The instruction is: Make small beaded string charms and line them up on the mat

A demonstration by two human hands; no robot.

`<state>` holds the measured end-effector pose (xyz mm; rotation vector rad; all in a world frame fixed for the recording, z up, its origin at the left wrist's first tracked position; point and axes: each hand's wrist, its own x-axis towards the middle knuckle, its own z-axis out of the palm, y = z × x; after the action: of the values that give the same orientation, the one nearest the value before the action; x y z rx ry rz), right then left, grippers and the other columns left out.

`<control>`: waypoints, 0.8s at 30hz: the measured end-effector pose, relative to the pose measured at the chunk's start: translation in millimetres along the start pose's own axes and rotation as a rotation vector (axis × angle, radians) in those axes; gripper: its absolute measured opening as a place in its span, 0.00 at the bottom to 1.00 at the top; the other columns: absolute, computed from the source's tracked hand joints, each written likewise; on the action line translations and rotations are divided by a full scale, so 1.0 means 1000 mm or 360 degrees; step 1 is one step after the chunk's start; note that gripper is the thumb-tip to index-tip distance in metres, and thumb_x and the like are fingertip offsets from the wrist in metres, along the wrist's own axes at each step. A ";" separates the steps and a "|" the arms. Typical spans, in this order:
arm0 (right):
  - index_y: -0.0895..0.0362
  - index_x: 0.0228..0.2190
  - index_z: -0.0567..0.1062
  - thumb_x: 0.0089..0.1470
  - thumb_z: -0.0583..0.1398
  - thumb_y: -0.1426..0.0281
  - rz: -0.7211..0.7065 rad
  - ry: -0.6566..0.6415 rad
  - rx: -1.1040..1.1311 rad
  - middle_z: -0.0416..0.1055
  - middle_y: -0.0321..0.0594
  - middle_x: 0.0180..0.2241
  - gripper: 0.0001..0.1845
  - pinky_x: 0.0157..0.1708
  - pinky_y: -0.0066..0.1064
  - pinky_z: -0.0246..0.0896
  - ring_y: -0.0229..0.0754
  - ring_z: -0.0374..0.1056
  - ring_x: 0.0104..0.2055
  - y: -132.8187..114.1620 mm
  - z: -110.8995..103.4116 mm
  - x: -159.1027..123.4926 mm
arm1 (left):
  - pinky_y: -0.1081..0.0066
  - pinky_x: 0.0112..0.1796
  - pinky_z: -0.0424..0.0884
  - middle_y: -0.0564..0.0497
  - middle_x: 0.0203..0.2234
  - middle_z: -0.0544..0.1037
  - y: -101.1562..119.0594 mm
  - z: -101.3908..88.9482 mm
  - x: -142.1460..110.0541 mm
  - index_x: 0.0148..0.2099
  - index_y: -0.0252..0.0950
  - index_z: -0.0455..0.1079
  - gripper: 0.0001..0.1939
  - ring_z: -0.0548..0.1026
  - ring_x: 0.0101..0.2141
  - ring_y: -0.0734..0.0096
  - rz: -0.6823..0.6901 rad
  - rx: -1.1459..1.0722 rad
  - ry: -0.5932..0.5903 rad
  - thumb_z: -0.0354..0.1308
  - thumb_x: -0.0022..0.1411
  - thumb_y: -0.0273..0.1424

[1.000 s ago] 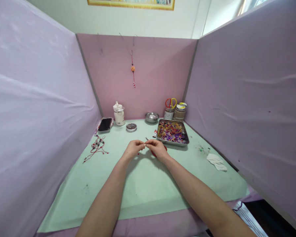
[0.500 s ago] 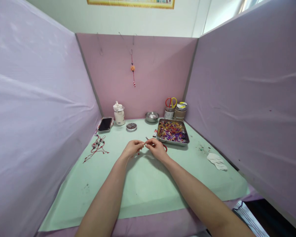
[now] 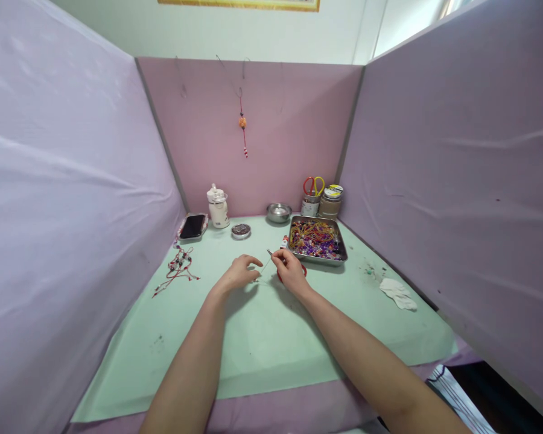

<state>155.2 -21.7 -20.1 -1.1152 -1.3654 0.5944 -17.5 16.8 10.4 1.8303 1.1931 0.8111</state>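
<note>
Over the middle of the table, my right hand [image 3: 289,270] pinches one end of a thin pale cord [image 3: 265,266]. The cord slants down to the left toward my left hand [image 3: 243,271], whose thumb and fingers are apart. A small reddish bit shows just below the left fingertips; it is too small to make out. Red-handled scissors [image 3: 304,270] lie on the table under my right hand, mostly covered by it, with their tip showing beyond the fingers.
A metal tray [image 3: 319,261] of beads and cords stands behind right, beside a small red-and-white packet [image 3: 285,242]. Farther back are a steel bowl [image 3: 279,213], jars and a white bottle [image 3: 218,208]. Knotted beaded cords [image 3: 180,265] lie left; a white cloth [image 3: 398,294] lies right.
My hands were together, fingertips meeting. Now they have parted: the left has moved left and down and opened, and the cord stretches from the right fingers.
</note>
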 end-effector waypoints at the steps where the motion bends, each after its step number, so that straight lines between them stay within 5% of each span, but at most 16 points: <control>1: 0.54 0.28 0.70 0.53 0.56 0.63 -0.0006 -0.0001 -0.0002 0.67 0.38 0.29 0.08 0.32 0.30 0.56 0.40 0.61 0.31 0.000 0.000 0.000 | 0.69 0.33 0.67 0.45 0.39 0.75 0.002 0.000 0.000 0.34 0.38 0.77 0.13 0.73 0.31 0.66 -0.0003 0.0035 -0.0074 0.60 0.41 0.28; 5: 0.56 0.29 0.70 0.54 0.56 0.62 -0.0013 0.0029 -0.0023 0.67 0.37 0.30 0.10 0.31 0.29 0.56 0.39 0.61 0.31 -0.001 0.000 -0.001 | 0.70 0.34 0.66 0.47 0.34 0.77 0.003 0.004 0.001 0.36 0.35 0.76 0.13 0.72 0.29 0.69 -0.0018 0.0067 -0.0283 0.58 0.47 0.32; 11: 0.56 0.28 0.70 0.53 0.56 0.62 0.0046 0.0110 -0.0042 0.68 0.36 0.27 0.10 0.31 0.29 0.57 0.39 0.62 0.30 0.006 0.002 0.001 | 0.71 0.26 0.60 0.50 0.19 0.72 -0.009 0.007 0.008 0.29 0.31 0.75 0.10 0.66 0.22 0.72 -0.0133 0.0001 -0.0246 0.58 0.46 0.33; 20: 0.56 0.34 0.73 0.52 0.54 0.72 -0.0111 0.0148 -0.0269 0.64 0.43 0.39 0.09 0.40 0.34 0.61 0.42 0.65 0.38 0.011 0.001 -0.001 | 0.71 0.25 0.60 0.49 0.19 0.73 -0.011 0.005 0.008 0.29 0.31 0.75 0.12 0.66 0.21 0.74 -0.0202 -0.0171 -0.0152 0.61 0.44 0.36; 24: 0.55 0.37 0.73 0.53 0.54 0.74 -0.0291 0.0010 -0.0420 0.64 0.43 0.38 0.10 0.39 0.34 0.61 0.43 0.65 0.39 0.009 0.003 -0.004 | 0.72 0.25 0.60 0.49 0.20 0.74 -0.011 0.008 0.008 0.29 0.31 0.75 0.13 0.66 0.21 0.74 -0.0198 -0.0227 -0.0123 0.61 0.44 0.36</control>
<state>154.3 -21.0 -30.6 -1.1826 -1.5524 0.2832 -12.9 24.8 -2.6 1.6401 1.1572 0.7296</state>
